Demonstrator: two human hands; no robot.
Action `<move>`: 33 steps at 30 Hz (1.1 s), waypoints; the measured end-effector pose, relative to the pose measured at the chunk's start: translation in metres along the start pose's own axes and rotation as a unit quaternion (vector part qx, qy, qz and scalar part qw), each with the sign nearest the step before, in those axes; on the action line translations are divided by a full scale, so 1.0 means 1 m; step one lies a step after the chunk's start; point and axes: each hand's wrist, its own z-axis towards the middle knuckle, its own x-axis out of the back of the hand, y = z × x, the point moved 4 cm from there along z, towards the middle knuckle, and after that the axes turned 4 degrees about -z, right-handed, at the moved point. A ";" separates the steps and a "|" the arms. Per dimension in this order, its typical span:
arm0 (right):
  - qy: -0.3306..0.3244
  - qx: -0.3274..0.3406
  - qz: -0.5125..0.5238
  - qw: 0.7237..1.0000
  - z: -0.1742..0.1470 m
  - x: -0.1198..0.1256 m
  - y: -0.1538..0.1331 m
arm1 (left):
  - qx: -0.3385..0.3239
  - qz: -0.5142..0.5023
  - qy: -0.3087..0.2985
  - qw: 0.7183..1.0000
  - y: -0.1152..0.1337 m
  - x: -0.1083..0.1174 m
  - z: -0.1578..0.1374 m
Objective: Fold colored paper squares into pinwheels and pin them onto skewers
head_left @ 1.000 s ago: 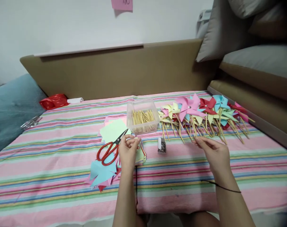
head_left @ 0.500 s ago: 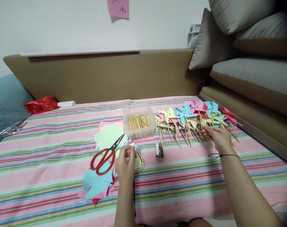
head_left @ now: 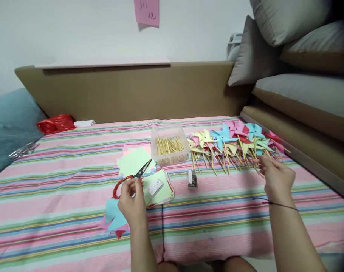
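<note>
My left hand (head_left: 134, 198), loosely curled with nothing visible in it, is over the red-handled scissors (head_left: 142, 170) and hides part of their handles. Beside it, a small white card (head_left: 155, 187) lies on a stack of pale green paper squares (head_left: 163, 192). On the right, my right hand (head_left: 276, 177) is at the lower ends of the pinwheels' wooden sticks (head_left: 225, 155), its fingers somewhat apart; I see nothing gripped in them. Colourful paper pinwheels (head_left: 223, 136) lie in a row beyond it. Between my hands stands a little open box of small metal pieces (head_left: 192, 180).
A clear plastic box (head_left: 172, 159) holds many wooden sticks. Larger paper sheets (head_left: 134, 160) lie left of it, with blue and pink paper pieces (head_left: 115, 215) nearer me. Grey cushions (head_left: 308, 90) are stacked at the right. A red bundle (head_left: 57, 124) lies far left.
My left hand has moved left, from the paper stack to over the scissors' handles, uncovering the white card. My right hand has drawn slightly right and towards me at the stick ends.
</note>
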 end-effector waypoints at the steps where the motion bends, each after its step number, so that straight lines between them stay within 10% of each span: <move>1: 0.015 0.000 0.013 1.000 -0.013 0.000 -0.007 | 0.007 0.028 -0.004 1.000 -0.001 0.004 0.002; 5: -0.029 0.023 0.051 0.998 -0.074 -0.025 -0.034 | -0.038 0.166 -0.121 0.978 0.001 0.002 0.003; 12: -0.458 0.151 -0.020 0.876 -0.198 -0.113 -0.061 | -0.071 0.274 -0.245 0.927 -0.015 -0.029 -0.003; 20: -0.503 0.275 -0.148 0.806 -0.224 -0.136 -0.050 | -0.062 0.305 -0.243 0.919 -0.015 -0.038 -0.010; 33: -0.582 0.345 -0.160 0.719 -0.257 -0.149 -0.041 | 0.094 0.049 -0.057 0.993 -0.006 0.024 0.007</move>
